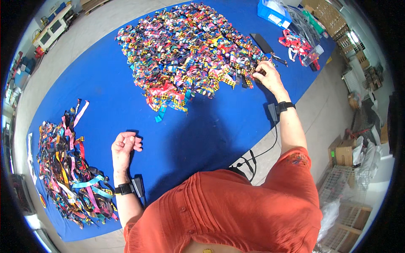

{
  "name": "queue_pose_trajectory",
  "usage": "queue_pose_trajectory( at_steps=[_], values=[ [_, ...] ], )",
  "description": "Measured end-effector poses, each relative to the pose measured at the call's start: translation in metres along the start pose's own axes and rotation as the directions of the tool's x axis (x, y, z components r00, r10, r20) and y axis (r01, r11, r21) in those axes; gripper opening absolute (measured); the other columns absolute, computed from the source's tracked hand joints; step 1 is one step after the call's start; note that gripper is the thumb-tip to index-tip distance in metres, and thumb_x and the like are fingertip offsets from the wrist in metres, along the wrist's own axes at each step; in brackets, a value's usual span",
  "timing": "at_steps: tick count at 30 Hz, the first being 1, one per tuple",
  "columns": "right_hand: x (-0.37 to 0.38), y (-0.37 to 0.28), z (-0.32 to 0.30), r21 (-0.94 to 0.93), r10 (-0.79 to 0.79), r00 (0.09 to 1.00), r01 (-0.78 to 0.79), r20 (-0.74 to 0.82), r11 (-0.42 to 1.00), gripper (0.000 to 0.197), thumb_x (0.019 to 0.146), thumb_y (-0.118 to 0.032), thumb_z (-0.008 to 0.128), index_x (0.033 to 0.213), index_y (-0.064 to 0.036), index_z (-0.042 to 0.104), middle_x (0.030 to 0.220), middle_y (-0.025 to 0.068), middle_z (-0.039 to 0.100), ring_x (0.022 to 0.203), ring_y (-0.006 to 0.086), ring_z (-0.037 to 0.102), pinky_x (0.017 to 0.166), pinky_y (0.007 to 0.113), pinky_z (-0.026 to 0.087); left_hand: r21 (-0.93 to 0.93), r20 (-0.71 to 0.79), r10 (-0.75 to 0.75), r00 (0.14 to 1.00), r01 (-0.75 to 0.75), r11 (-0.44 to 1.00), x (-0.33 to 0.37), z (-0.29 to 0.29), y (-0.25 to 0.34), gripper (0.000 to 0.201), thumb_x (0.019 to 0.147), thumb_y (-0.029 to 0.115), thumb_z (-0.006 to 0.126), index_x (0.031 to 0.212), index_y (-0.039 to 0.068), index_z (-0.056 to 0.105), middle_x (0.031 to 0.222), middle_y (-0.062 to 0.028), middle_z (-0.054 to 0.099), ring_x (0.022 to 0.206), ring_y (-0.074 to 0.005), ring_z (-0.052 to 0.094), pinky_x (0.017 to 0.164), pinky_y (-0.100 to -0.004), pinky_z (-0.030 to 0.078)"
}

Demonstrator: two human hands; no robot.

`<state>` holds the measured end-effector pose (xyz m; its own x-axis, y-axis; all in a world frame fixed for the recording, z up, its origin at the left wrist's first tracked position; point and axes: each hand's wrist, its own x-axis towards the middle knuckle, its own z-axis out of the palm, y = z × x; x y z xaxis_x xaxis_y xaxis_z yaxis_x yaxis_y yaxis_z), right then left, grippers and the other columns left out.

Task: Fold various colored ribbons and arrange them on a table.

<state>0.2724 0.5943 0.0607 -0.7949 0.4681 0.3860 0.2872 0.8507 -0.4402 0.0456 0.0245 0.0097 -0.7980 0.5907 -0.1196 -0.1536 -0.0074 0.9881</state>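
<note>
A large heap of small looped, multicoloured ribbon pieces (181,50) covers the far middle of the blue-covered table. At its right edge my right hand (270,78) is closed in a pinch, thumb and forefinger together; what lies between them is too small to make out. My left hand (124,145) is over the bare cloth between the heap and a second pile, palm turned up. Its fingers curl loosely, tips apart, with nothing visible in them. That second pile, of longer loose straps (69,168), lies at the left. A turquoise ribbon end (160,114) sticks out of the heap's near edge.
Beyond my right hand lie a dark flat phone-like slab (261,43), a dark-handled tool (279,60) and a bunch of red and white straps (294,43). A blue bin (274,14) stands at the far right. A black cable (272,145) hangs by the table's near edge.
</note>
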Motion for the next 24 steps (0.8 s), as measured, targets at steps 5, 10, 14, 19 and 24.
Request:
queue_pose_trajectory(
  at_steps=[5,10,14,19,24],
  values=[
    [0.013,-0.045,-0.021,0.091,0.110,0.994,-0.109,-0.015,0.990,0.016,0.084,-0.017,0.077,0.090,-0.0057,0.067,0.098,0.0056,0.064,0.087,0.0178,0.060,0.079,0.032,0.049,0.010,0.004,-0.002,1.000,0.002,1.000,-0.005,-0.003,0.003,0.017,0.103,0.012,0.058,0.113,-0.001,0.062,0.091,-0.0120,0.072,0.071,-0.0148,0.067,0.066,-0.0296,0.058],
    [0.025,-0.131,0.004,0.372,-0.076,0.971,-0.013,0.225,0.928,0.013,0.094,-0.017,0.069,0.097,-0.0044,0.067,0.086,-0.0018,0.064,0.081,0.0056,0.056,0.074,0.025,0.048,0.044,-0.003,-0.053,0.999,0.053,0.998,-0.010,-0.001,0.011,0.018,0.102,0.010,0.058,0.115,-0.002,0.063,0.096,-0.0139,0.072,0.079,-0.0175,0.069,0.070,-0.0313,0.059],
    [0.002,-0.239,0.040,0.448,-0.297,0.812,0.049,0.503,0.893,0.007,0.092,-0.014,0.068,0.093,-0.0065,0.068,0.079,-0.0013,0.065,0.074,0.0072,0.059,0.070,0.026,0.049,-0.005,0.060,-0.029,0.998,0.030,1.000,-0.004,0.000,0.008,0.019,0.102,0.012,0.058,0.115,-0.002,0.063,0.095,-0.0132,0.071,0.078,-0.0166,0.068,0.070,-0.0307,0.059],
    [-0.032,-0.327,0.117,0.617,-0.609,0.430,0.141,0.666,0.774,0.014,0.092,-0.018,0.070,0.097,-0.0053,0.069,0.087,0.0098,0.071,0.083,0.0194,0.068,0.076,0.034,0.053,-0.041,0.081,0.020,0.997,-0.017,0.999,-0.003,-0.004,0.001,0.018,0.101,0.013,0.061,0.112,-0.001,0.065,0.087,-0.0093,0.070,0.073,-0.0134,0.067,0.064,-0.0269,0.058],
    [-0.046,-0.370,0.185,0.581,-0.615,0.031,-0.368,0.788,0.726,0.016,0.097,-0.021,0.067,0.103,-0.0065,0.069,0.092,0.0046,0.072,0.086,0.0160,0.068,0.076,0.030,0.055,-0.059,0.100,0.050,0.994,-0.044,0.997,-0.005,-0.009,0.003,0.016,0.100,0.012,0.060,0.109,0.000,0.065,0.080,-0.0060,0.068,0.065,-0.0104,0.063,0.060,-0.0235,0.051]
  ],
)
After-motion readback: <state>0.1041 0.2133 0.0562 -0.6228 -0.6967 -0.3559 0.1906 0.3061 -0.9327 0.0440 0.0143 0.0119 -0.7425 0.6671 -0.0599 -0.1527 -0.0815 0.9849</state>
